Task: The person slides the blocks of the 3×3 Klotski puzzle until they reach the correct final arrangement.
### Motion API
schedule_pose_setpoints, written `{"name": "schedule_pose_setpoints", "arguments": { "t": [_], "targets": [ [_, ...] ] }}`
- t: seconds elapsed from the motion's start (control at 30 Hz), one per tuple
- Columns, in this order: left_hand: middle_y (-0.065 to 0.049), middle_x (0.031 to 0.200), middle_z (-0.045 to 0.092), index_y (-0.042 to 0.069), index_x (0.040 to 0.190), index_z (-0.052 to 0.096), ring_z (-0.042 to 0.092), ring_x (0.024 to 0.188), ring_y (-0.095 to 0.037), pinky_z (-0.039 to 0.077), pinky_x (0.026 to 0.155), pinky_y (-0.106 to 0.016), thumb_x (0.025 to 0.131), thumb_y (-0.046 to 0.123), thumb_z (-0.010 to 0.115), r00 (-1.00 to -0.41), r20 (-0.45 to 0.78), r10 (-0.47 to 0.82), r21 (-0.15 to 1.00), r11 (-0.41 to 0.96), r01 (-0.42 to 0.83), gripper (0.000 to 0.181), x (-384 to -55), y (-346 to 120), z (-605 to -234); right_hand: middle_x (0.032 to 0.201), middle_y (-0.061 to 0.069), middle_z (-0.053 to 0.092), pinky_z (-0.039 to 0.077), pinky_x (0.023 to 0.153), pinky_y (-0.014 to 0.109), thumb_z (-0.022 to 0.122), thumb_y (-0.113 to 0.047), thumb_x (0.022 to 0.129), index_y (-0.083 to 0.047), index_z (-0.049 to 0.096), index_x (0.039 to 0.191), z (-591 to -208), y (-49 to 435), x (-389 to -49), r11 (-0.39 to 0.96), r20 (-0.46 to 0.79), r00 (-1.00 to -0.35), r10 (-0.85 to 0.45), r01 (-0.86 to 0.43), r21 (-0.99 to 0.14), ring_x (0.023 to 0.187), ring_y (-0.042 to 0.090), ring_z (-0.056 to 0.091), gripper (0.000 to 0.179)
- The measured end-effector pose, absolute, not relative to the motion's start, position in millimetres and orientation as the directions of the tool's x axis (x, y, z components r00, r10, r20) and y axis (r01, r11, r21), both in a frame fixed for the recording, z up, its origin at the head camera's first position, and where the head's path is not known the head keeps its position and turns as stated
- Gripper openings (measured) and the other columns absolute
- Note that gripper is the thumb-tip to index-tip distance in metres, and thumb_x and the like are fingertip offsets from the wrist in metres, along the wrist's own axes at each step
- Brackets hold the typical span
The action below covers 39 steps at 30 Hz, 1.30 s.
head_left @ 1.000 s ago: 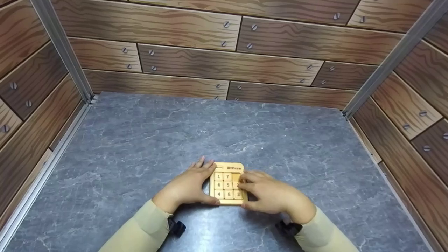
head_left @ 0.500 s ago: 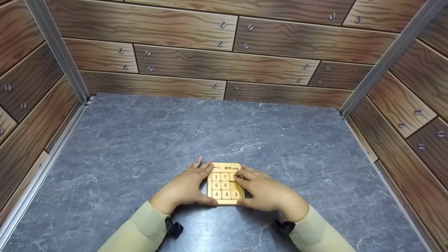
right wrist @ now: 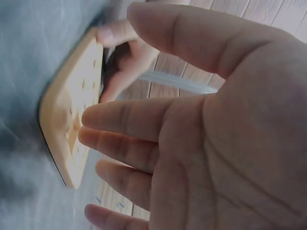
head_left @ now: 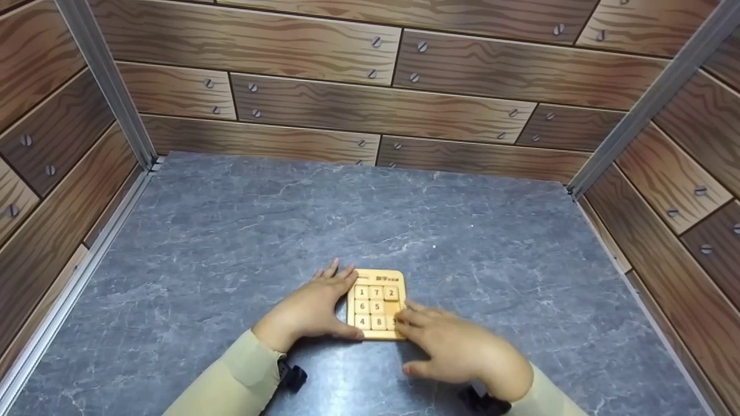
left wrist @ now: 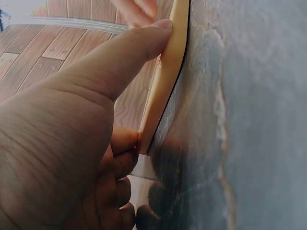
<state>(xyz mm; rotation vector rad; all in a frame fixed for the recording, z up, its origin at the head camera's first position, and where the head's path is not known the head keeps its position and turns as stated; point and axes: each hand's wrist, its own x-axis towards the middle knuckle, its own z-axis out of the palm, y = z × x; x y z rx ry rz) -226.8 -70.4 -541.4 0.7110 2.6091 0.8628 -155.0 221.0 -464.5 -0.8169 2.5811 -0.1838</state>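
A yellow wooden number slide puzzle lies on the grey tabletop, turned towards the person. My left hand holds its left side, thumb at the near edge and index finger by the far left corner. In the left wrist view the thumb presses the puzzle's edge. My right hand reaches in from the right with fingers extended, fingertips over the 3 tile, which they partly cover. The right thumb stands apart from the puzzle. The gap is in the middle row, below the 2 tile.
Wood-plank-patterned panels wall the tabletop at the back and both sides. Metal posts stand at the back corners. A dark wrist device sits at the left cuff, with another at the right.
The 2 tile slid away from the person into the top right slot, leaving the gap below it. Afterwards my right hand drew back nearer, to the 3 tile. My left hand stayed in place.
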Motion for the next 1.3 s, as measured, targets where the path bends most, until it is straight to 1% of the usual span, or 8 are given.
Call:
{"name": "schedule_pose_setpoints", "arguments": {
  "t": [0.2,0.37,0.53,0.63,0.8,0.87,1.1,1.3],
  "targets": [
    [-0.002,0.19,0.023,0.014,0.179,0.032,0.009,0.18,-0.036,0.015,0.147,-0.06,0.079,0.069,0.096,-0.83,-0.127,0.543,0.619,0.698,0.361,0.131,-227.5,-70.0,-542.1,0.187,0.006,0.036,0.03,0.14,0.069,0.077,-0.055,0.102,-0.008,0.054,0.168,-472.2,219.9,-154.9,0.824,-0.369,-0.737,-0.566,-0.502,-0.262,0.175,0.037,0.031,0.084],
    [-0.002,0.19,0.022,0.015,0.18,0.031,0.009,0.18,-0.036,0.016,0.147,-0.061,0.079,0.07,0.095,-0.832,-0.13,0.54,0.625,0.696,0.354,0.131,-227.3,-70.6,-543.6,0.188,0.005,0.032,0.027,0.142,0.068,0.078,-0.051,0.103,-0.009,0.049,0.172,-478.5,219.2,-164.0,0.833,-0.355,-0.755,-0.552,-0.48,-0.276,0.177,0.036,0.026,0.086],
    [-0.002,0.19,0.024,0.015,0.18,0.031,0.01,0.179,-0.038,0.018,0.146,-0.063,0.08,0.07,0.095,-0.836,-0.129,0.534,0.63,0.695,0.347,0.131,-226.1,-71.7,-545.5,0.19,0.003,0.029,0.025,0.143,0.067,0.076,-0.053,0.104,-0.011,0.044,0.175,-482.2,217.4,-164.3,0.837,-0.347,-0.762,-0.547,-0.494,-0.236,0.178,0.034,0.023,0.089],
    [-0.003,0.19,0.025,0.014,0.18,0.032,0.01,0.179,-0.038,0.017,0.147,-0.063,0.08,0.069,0.096,-0.836,-0.121,0.536,0.63,0.692,0.353,0.13,-225.7,-71.3,-545.6,0.19,0.002,0.028,0.026,0.143,0.066,0.075,-0.056,0.104,-0.011,0.043,0.175,-483.5,214.7,-159.6,0.816,-0.333,-0.746,-0.577,-0.539,-0.208,0.178,0.033,0.022,0.09],
    [-0.003,0.189,0.024,0.015,0.179,0.032,0.01,0.179,-0.037,0.016,0.146,-0.063,0.08,0.068,0.096,-0.835,-0.118,0.538,0.627,0.692,0.357,0.13,-225.5,-70.3,-543.8,0.19,-0.001,0.026,0.026,0.143,0.065,0.071,-0.059,0.105,-0.012,0.042,0.176,-482.3,209.2,-153.7,0.766,-0.338,-0.689,-0.64,-0.605,-0.218,0.178,0.03,0.022,0.089],
    [-0.003,0.19,0.024,0.015,0.18,0.032,0.009,0.18,-0.037,0.015,0.146,-0.063,0.08,0.068,0.096,-0.834,-0.12,0.538,0.626,0.693,0.357,0.13,-225.6,-70.1,-542.9,0.189,-0.002,0.027,0.026,0.143,0.065,0.072,-0.058,0.106,-0.012,0.044,0.175,-480.1,209.3,-153.6,0.768,-0.345,-0.688,-0.638,-0.598,-0.228,0.178,0.029,0.024,0.088],
    [-0.002,0.19,0.023,0.015,0.18,0.032,0.009,0.18,-0.036,0.014,0.147,-0.061,0.08,0.069,0.096,-0.83,-0.127,0.543,0.627,0.693,0.357,0.13,-226.8,-69.7,-542.6,0.185,-0.003,0.038,0.027,0.143,0.067,0.076,-0.053,0.104,-0.014,0.052,0.17,-472.4,216.3,-154.7,0.827,-0.367,-0.742,-0.562,-0.509,-0.238,0.175,0.03,0.032,0.08],
    [-0.002,0.19,0.024,0.014,0.18,0.032,0.008,0.18,-0.036,0.013,0.148,-0.06,0.08,0.068,0.096,-0.83,-0.122,0.545,0.628,0.69,0.36,0.13,-226.4,-69.8,-543.5,0.185,-0.001,0.039,0.028,0.143,0.065,0.073,-0.054,0.106,-0.012,0.052,0.171,-476.0,212.0,-154.2,0.778,-0.324,-0.708,-0.627,-0.592,-0.21,0.175,0.029,0.032,0.08]
  ]
}}
